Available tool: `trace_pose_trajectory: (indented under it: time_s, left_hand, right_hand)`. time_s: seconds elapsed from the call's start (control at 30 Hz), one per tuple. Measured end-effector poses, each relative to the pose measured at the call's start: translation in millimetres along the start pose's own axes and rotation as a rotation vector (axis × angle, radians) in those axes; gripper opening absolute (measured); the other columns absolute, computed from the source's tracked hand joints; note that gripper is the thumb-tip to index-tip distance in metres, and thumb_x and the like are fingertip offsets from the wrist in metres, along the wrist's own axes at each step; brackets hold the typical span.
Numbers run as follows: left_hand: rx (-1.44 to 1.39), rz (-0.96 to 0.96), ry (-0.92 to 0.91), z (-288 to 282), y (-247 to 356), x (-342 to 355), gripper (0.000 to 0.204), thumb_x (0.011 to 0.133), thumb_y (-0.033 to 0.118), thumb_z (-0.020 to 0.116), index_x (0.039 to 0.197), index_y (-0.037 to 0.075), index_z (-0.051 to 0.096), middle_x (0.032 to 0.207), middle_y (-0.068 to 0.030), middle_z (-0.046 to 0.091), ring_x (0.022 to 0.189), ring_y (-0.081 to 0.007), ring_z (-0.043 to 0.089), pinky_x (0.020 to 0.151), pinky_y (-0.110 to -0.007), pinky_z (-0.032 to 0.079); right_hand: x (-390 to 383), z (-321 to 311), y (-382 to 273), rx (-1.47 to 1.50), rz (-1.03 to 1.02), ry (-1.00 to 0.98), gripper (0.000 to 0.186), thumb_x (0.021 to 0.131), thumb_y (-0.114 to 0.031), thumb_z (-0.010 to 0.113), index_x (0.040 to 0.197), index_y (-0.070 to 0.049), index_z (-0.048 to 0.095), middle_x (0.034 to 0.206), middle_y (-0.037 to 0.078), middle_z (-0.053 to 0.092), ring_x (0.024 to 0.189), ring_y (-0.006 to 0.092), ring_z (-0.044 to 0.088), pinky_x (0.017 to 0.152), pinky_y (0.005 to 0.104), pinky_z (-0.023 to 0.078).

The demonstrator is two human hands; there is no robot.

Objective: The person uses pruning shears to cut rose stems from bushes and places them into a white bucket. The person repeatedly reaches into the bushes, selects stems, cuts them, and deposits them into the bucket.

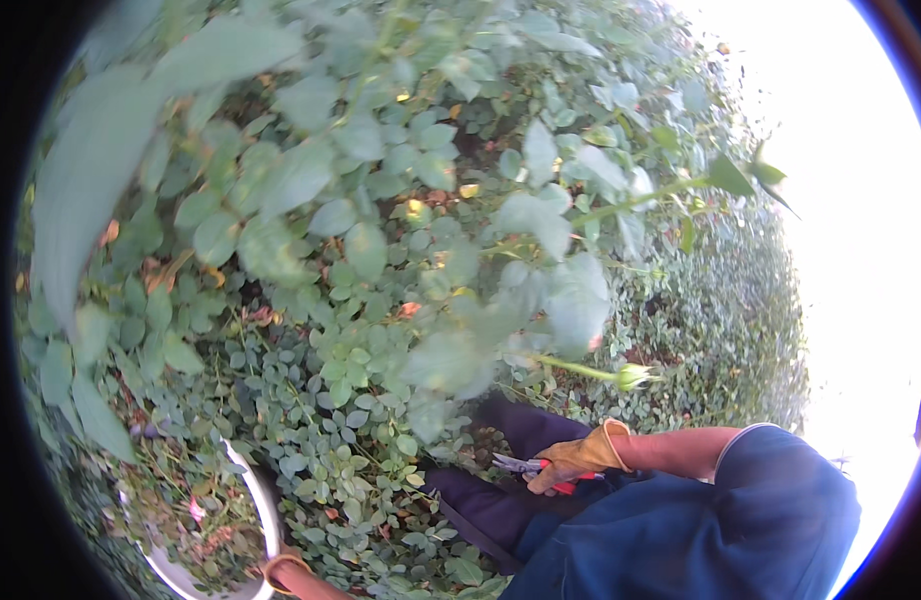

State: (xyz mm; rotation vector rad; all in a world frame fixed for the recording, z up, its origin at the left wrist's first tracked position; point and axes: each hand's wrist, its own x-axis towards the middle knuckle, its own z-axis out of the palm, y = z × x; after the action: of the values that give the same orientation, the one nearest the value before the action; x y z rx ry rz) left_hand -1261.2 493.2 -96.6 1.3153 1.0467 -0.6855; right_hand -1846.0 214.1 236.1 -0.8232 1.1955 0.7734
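Observation:
My right hand [573,460], in a tan work glove, is closed around pruning shears [563,487] with red handles. Their metal blades point left, in front of my dark trouser legs [481,510]. At the lower left, my left hand [274,572] is at the rim of a white bucket [264,505]; only its cuff and a bit of the wrist show, and the fingers are hidden. Cut leafy stems and a pink bloom [197,510] fill the bucket. A green rosebud [636,377] on a stem rises just above my right hand, apart from it.
Dense rose bushes [361,360] surround my legs on the left and ahead. Large blurred leaves [101,180] hang close at the upper left. Another budded stem [671,190] reaches across toward the upper right. Bright glare fills the right side.

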Motion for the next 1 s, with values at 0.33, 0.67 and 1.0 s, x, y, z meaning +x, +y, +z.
trace_pose_trajectory:
  time_s: [0.33, 0.67, 1.0]
  left_hand:
    - [0.414, 0.201, -0.082, 17.4, -40.8, -126.0, 0.044, 0.113, 0.038, 0.063, 0.131, -0.001, 0.069, 0.126, -0.0115, 0.080, 0.110, -0.0267, 0.072, 0.106, -0.037, 0.055]
    - [0.519, 0.351, -0.041, -86.0, -103.5, -280.2, 0.039, 0.114, 0.033, 0.060, 0.127, -0.002, 0.071, 0.124, -0.0121, 0.080, 0.110, -0.0255, 0.072, 0.105, -0.036, 0.055]
    - [0.519, 0.353, -0.057, -216.6, -276.8, -399.5, 0.035, 0.114, 0.028, 0.058, 0.123, -0.003, 0.072, 0.122, -0.0127, 0.080, 0.110, -0.0243, 0.071, 0.103, -0.035, 0.054]
  right_hand:
    - [8.6, -4.5, 49.1, 0.559, -0.099, -0.057, 0.034, 0.103, -0.039, 0.079, 0.108, -0.006, 0.076, 0.102, 0.007, 0.078, 0.092, 0.0211, 0.076, 0.080, 0.0412, 0.064]
    - [8.6, -42.8, 100.6, 0.969, -0.215, -0.070, 0.038, 0.105, -0.033, 0.084, 0.122, -0.001, 0.074, 0.124, 0.013, 0.080, 0.108, 0.0268, 0.078, 0.094, 0.0526, 0.069]
    - [-22.9, -213.1, 187.0, 0.937, -0.335, -0.024, 0.042, 0.103, -0.033, 0.086, 0.134, -0.007, 0.073, 0.127, 0.013, 0.078, 0.116, 0.0312, 0.076, 0.105, 0.0579, 0.065]
